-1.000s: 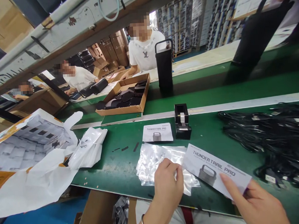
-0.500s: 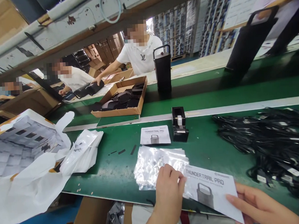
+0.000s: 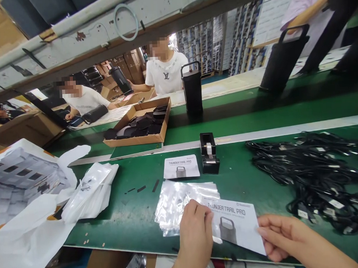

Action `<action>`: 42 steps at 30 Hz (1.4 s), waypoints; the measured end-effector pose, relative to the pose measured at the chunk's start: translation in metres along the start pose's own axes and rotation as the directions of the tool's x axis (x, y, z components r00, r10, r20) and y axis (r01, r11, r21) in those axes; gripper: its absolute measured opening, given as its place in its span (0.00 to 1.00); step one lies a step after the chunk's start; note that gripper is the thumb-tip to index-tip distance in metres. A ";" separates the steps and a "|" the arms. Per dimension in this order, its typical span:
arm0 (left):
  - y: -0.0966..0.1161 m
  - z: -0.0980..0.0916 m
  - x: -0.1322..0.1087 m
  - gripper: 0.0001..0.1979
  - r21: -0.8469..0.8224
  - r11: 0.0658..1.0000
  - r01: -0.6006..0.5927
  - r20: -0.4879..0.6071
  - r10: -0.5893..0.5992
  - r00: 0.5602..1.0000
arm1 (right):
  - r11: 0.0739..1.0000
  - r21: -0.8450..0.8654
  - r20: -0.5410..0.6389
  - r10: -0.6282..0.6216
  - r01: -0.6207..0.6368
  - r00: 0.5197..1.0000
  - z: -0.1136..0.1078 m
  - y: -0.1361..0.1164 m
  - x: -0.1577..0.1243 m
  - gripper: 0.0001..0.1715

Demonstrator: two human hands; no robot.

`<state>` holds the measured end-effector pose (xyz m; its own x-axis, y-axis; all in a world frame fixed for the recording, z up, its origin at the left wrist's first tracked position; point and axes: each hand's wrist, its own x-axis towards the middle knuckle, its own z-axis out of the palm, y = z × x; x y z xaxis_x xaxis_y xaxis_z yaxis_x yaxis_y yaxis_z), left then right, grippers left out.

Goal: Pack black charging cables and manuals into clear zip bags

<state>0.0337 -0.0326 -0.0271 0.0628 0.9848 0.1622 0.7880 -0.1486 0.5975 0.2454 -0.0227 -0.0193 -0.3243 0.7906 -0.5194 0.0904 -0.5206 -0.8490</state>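
Note:
My right hand (image 3: 277,237) pinches the right edge of a white printed booklet (image 3: 244,230) that shows a speaker picture. My left hand (image 3: 196,229) is closed at the mouth of a clear plastic bag (image 3: 167,206) on top of a pile of such bags. The booklet's left end lies at the bag's mouth, beneath some clear film, beside my left fingers. My fingertips hide just how far in it reaches. Behind the pile lies a stack of the same booklets (image 3: 182,171), and right of that stands a black tape dispenser (image 3: 210,166).
Bundled black cables (image 3: 313,175) cover the right side. White pouches (image 3: 92,190) and a torn wrapping (image 3: 29,246) lie left. Beyond are a cardboard tray (image 3: 134,141) of black pieces and upright black speakers (image 3: 193,93). Across the green bench (image 3: 126,216), co-workers handle speakers.
The booklet and my right hand have moved left, closer to my left hand. My view has shifted slightly. A co-worker across the bench has lifted a black speaker.

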 end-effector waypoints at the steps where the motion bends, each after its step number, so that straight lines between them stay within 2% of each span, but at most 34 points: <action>1: 0.003 -0.003 0.000 0.09 -0.038 0.999 0.003 0.002 -0.003 1.000 | 1.000 0.002 -0.012 -0.018 0.018 1.000 0.002 -0.001 0.001 0.14; 3: 0.009 -0.008 0.000 0.08 -0.122 0.992 0.001 0.002 -0.001 1.000 | 0.997 -0.036 -0.038 -0.072 0.070 0.997 0.011 -0.005 0.008 0.14; 5: 0.016 -0.011 0.002 0.08 -0.208 0.978 -0.023 -0.008 0.022 1.000 | 0.972 -0.179 -0.041 -0.165 0.155 0.986 0.028 -0.013 0.017 0.13; 6: 0.018 -0.012 0.002 0.08 -0.251 0.967 -0.041 -0.023 0.037 0.999 | 0.921 -0.320 -0.008 -0.239 0.224 0.971 0.038 -0.017 0.023 0.13; 7: 0.020 -0.011 0.003 0.08 -0.290 0.955 -0.060 -0.043 0.050 0.998 | 0.816 -0.496 0.021 -0.329 0.296 0.944 0.047 -0.023 0.028 0.13; 10: 0.021 -0.009 0.007 0.10 -0.348 0.933 -0.093 -0.114 0.057 0.992 | 0.681 -0.643 0.031 -0.433 0.350 0.901 0.061 -0.039 0.037 0.10; 12: 0.018 -0.006 0.010 0.10 -0.331 0.941 -0.076 -0.121 0.037 0.992 | 0.610 -0.703 0.031 -0.486 0.364 0.874 0.050 -0.047 0.031 0.13; 15: 0.010 -0.003 0.011 0.12 -0.257 0.966 -0.036 -0.070 0.019 0.997 | 0.440 -0.855 0.001 -0.528 0.275 0.849 0.006 -0.047 0.008 0.24; 16: 0.008 -0.002 0.011 0.12 -0.226 0.974 -0.035 -0.052 0.024 0.998 | 0.207 -0.967 0.015 -0.540 0.151 0.841 -0.013 -0.043 0.000 0.26; 17: 0.006 -0.001 0.011 0.12 -0.196 0.980 -0.041 -0.036 0.034 0.999 | -0.015 -0.999 0.036 -0.551 0.033 0.833 -0.032 -0.038 -0.007 0.25; 18: 0.005 -0.001 0.011 0.11 -0.170 0.984 -0.048 -0.023 0.044 0.999 | -0.193 -0.981 0.087 -0.554 -0.026 0.828 -0.050 -0.032 -0.011 0.23; 19: 0.004 -0.001 0.011 0.11 -0.150 0.987 -0.053 -0.011 0.052 0.999 | -0.317 -0.947 0.152 -0.565 -0.043 0.811 -0.065 -0.026 -0.014 0.24; 20: 0.004 -0.001 0.012 0.10 -0.136 0.989 -0.055 0.002 0.056 0.998 | -0.395 -0.919 0.229 -0.562 -0.014 0.795 -0.076 -0.021 -0.015 0.25; 21: 0.005 -0.002 0.013 0.10 -0.128 0.990 -0.053 0.025 0.056 0.998 | -0.416 -0.909 0.283 -0.567 0.028 0.774 -0.083 -0.017 -0.015 0.24; 22: 0.005 -0.003 0.014 0.09 -0.124 0.991 -0.045 0.050 0.051 0.997 | -0.382 -0.920 0.311 -0.585 0.084 0.749 -0.085 -0.015 -0.014 0.23; 23: 0.007 -0.004 0.015 0.09 -0.124 0.992 -0.032 0.070 0.041 0.997 | -0.294 -0.943 0.308 -0.611 0.152 0.730 -0.083 -0.014 -0.012 0.20; 24: 0.008 -0.006 0.016 0.09 -0.128 0.992 -0.017 0.087 0.029 0.996 | -0.151 -0.964 0.263 -0.644 0.218 0.718 -0.076 -0.015 -0.009 0.17; 26: 0.011 -0.008 0.016 0.08 -0.138 0.990 0.010 0.109 0.006 0.994 | 0.266 -0.910 0.060 -0.674 0.317 0.736 -0.054 -0.019 -0.003 0.09; 28: 0.013 -0.010 0.016 0.08 -0.147 0.988 0.037 0.110 -0.021 0.994 | 0.691 -0.622 -0.171 -0.578 0.367 0.798 -0.025 -0.022 0.002 0.10; 29: 0.013 -0.010 0.015 0.08 -0.153 0.987 0.053 0.114 -0.036 0.993 | 0.831 -0.416 -0.247 -0.495 0.371 0.833 -0.010 -0.022 0.005 0.14; 30: 0.014 -0.010 0.014 0.08 -0.161 0.984 0.070 0.114 -0.052 0.992 | 0.905 -0.211 -0.284 -0.418 0.369 0.863 0.003 -0.022 0.008 0.17; 31: 0.014 -0.010 0.012 0.07 -0.170 0.982 0.087 0.109 -0.069 0.992 | 0.929 -0.036 -0.292 -0.362 0.368 0.885 0.014 -0.021 0.011 0.19; 33: 0.014 -0.009 0.010 0.07 -0.175 0.979 0.103 0.096 -0.087 0.992 | 0.914 0.182 -0.308 -0.296 0.362 0.904 0.028 -0.018 0.015 0.22; 36: 0.014 -0.006 0.009 0.07 -0.097 0.994 0.059 0.068 -0.053 0.996 | 0.880 0.316 -0.383 -0.223 0.354 0.896 0.032 -0.015 0.019 0.22; 39: 0.015 -0.003 0.010 0.08 -0.038 0.999 0.025 0.049 -0.023 0.999 | 0.900 0.291 -0.365 -0.209 0.324 0.907 0.028 -0.012 0.019 0.19; 42: 0.016 -0.004 0.011 0.07 -0.124 0.987 0.102 0.022 -0.100 0.995 | 0.960 0.044 -0.319 -0.249 0.277 0.914 0.025 -0.002 0.021 0.15</action>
<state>0.0447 -0.0243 -0.0128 -0.0032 0.9964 0.0845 0.7083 -0.0574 0.7036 0.2151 -0.0132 -0.0262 -0.0186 0.9555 -0.2943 -0.0444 -0.2948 -0.9545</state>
